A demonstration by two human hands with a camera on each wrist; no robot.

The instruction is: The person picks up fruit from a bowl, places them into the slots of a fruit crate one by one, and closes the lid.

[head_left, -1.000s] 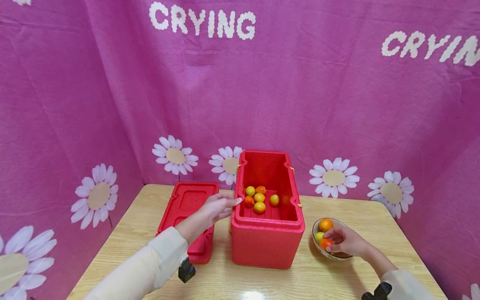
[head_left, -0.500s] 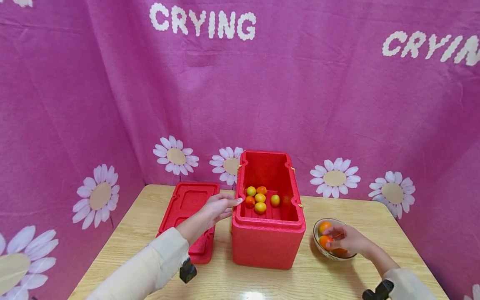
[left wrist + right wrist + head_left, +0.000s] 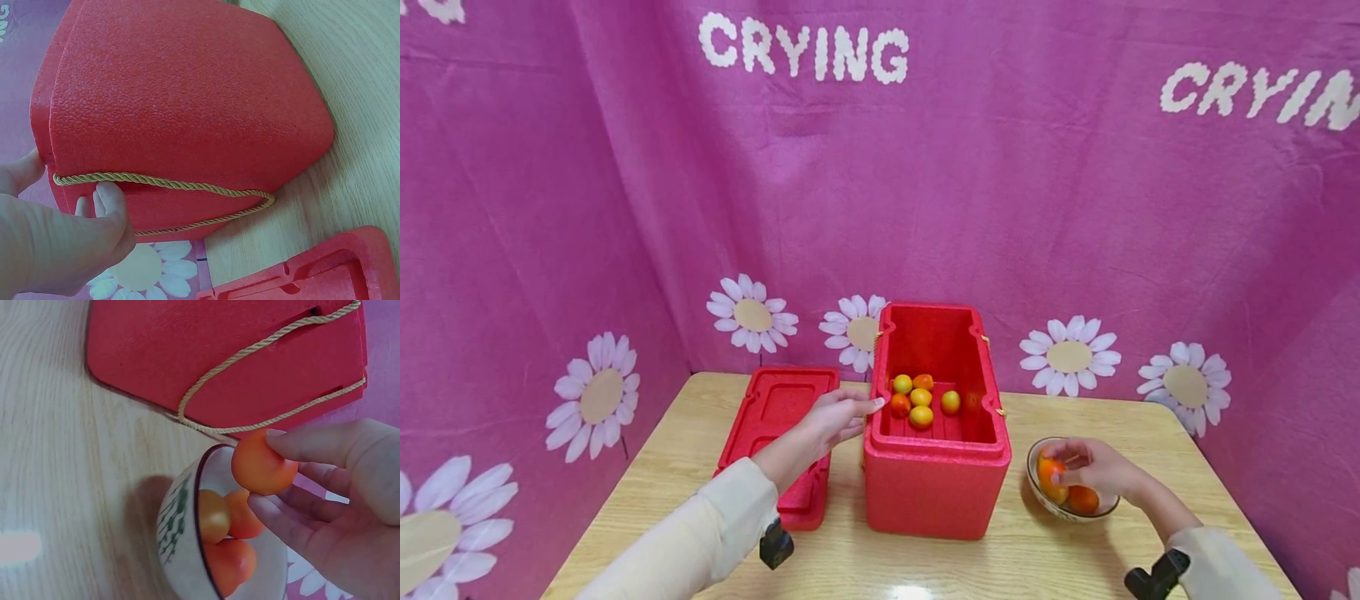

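My left hand (image 3: pixel 833 418) grips the near left rim of a red foam box (image 3: pixel 925 496), thumb over the edge. In the left wrist view its fingers lie against the outer wall beside a gold rope handle (image 3: pixel 162 182). My right hand (image 3: pixel 1101 468) pinches an orange-red tomato (image 3: pixel 262 464) between thumb and fingertips, just above a patterned ceramic bowl (image 3: pixel 178 515). Inside the bowl lie several more tomatoes (image 3: pixel 230 565), orange to red. Several yellow and red tomatoes (image 3: pixel 920 397) rest on the floor of the box.
A red foam lid (image 3: pixel 785 395) lies on the wooden table (image 3: pixel 700 417), left of the box and partly behind my left forearm. The bowl stands right of the box. A purple curtain (image 3: pixel 962 200) with printed daisies hangs behind the table.
My right hand, in the bowl earlier, has shifted among the tomatoes and now holds a red one slightly raised. A yellow tomato seen there before is hidden. The left hand stays put.
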